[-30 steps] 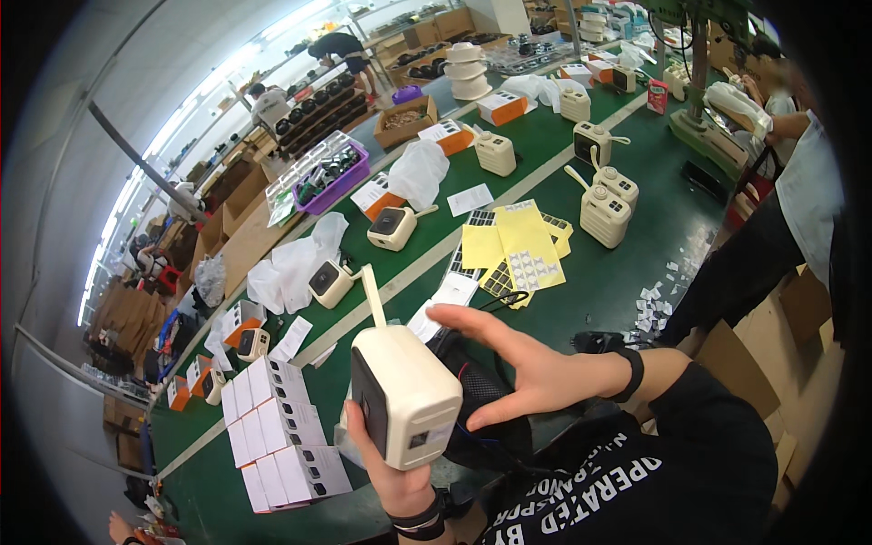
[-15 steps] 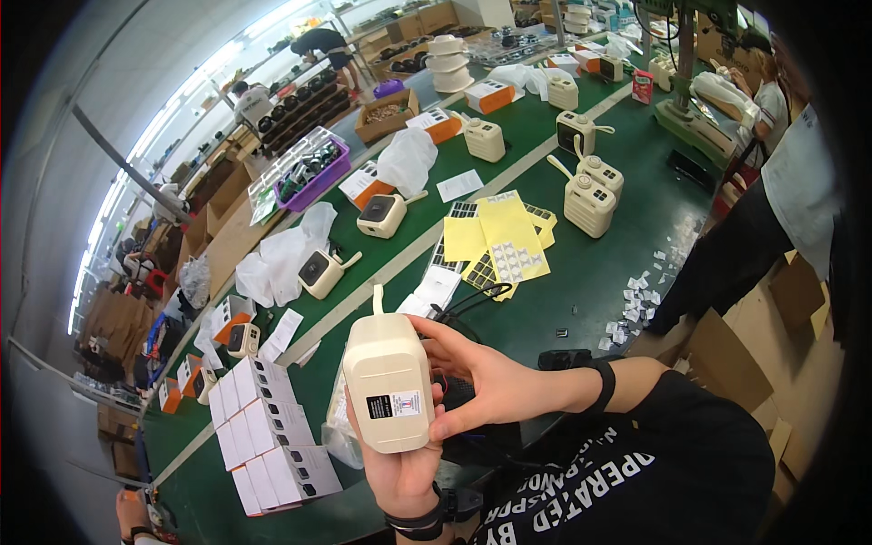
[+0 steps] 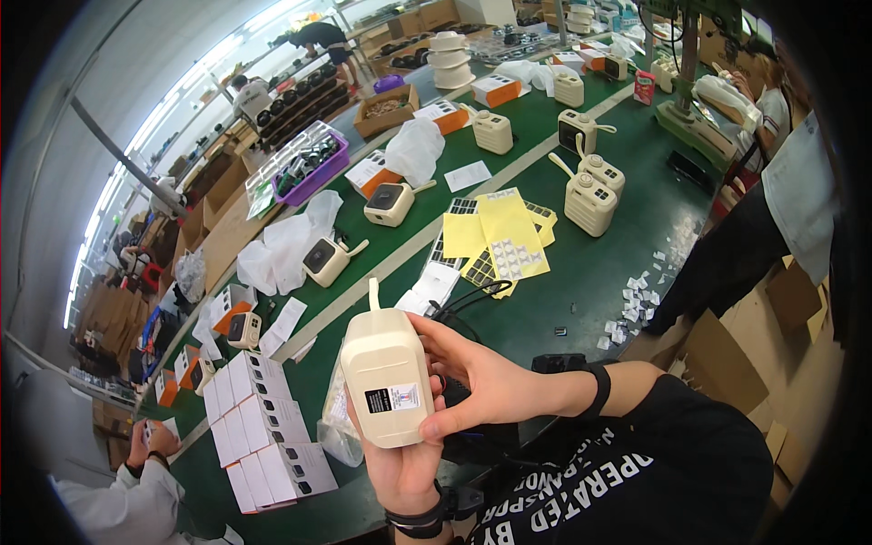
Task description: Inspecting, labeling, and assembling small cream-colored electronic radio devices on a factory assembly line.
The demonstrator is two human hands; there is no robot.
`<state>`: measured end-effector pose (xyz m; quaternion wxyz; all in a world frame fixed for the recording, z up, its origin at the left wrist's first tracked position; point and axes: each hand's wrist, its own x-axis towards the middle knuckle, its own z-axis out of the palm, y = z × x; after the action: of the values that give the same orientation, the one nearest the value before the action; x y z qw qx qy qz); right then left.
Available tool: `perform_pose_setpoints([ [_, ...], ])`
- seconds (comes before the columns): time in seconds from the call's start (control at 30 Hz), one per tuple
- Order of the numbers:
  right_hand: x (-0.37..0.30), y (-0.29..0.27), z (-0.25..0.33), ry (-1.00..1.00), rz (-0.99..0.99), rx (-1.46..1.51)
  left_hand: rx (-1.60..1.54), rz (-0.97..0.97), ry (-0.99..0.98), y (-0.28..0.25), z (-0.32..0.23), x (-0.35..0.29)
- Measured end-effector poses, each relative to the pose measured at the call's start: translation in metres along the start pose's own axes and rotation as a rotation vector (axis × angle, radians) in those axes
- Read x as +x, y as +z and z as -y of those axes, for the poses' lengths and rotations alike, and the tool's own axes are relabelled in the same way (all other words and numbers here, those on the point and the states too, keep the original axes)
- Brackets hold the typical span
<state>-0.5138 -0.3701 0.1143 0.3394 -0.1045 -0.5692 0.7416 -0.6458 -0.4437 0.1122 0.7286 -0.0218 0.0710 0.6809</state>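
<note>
Both hands hold a cream, boxy device (image 3: 386, 350) with rounded edges and a strap sticking up at its top. A black-and-white label shows on the face turned toward me. My left hand (image 3: 400, 472) is wrapped round it from below and behind, most of its fingers hidden. My right hand (image 3: 477, 381) grips its right side, thumb near the lower corner. A clear plastic bag (image 3: 338, 427) lies just left of the device. Behind it are small white papers (image 3: 427, 289) and a black cable (image 3: 472, 298).
White boxes (image 3: 263, 436) are stacked at left on the green table (image 3: 581, 291). Similar cream devices (image 3: 590, 202) stand farther off, near yellow sticker sheets (image 3: 500, 232). White scraps (image 3: 636, 304) lie at right. A co-worker's hands (image 3: 153, 445) are at lower left; another person (image 3: 772, 209) stands right.
A co-worker's hands and white sleeves have come further into view at lower left. The view has shifted slightly; my grip on the device looks the same.
</note>
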Motion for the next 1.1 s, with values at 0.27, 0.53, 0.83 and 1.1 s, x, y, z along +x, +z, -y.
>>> perform_pose_setpoints([
  [0.27, -0.009, 0.004, 0.011, -0.265, -0.249, -0.56, 0.781, -0.074, 0.367, -0.006, 0.013, 0.007],
  [0.53, -0.019, 0.001, 0.02, -0.728, -0.12, -1.012, 1.075, 0.012, 0.531, -0.023, 0.013, -0.001],
  [0.83, -0.008, -0.006, 0.012, -0.203, -0.102, -0.156, 0.986, -0.062, 0.656, -0.022, 0.019, 0.0],
  [1.1, -0.004, -0.031, 0.018, -0.012, -0.104, -0.457, 1.2, -0.064, 0.713, -0.032, 0.022, 0.006],
])
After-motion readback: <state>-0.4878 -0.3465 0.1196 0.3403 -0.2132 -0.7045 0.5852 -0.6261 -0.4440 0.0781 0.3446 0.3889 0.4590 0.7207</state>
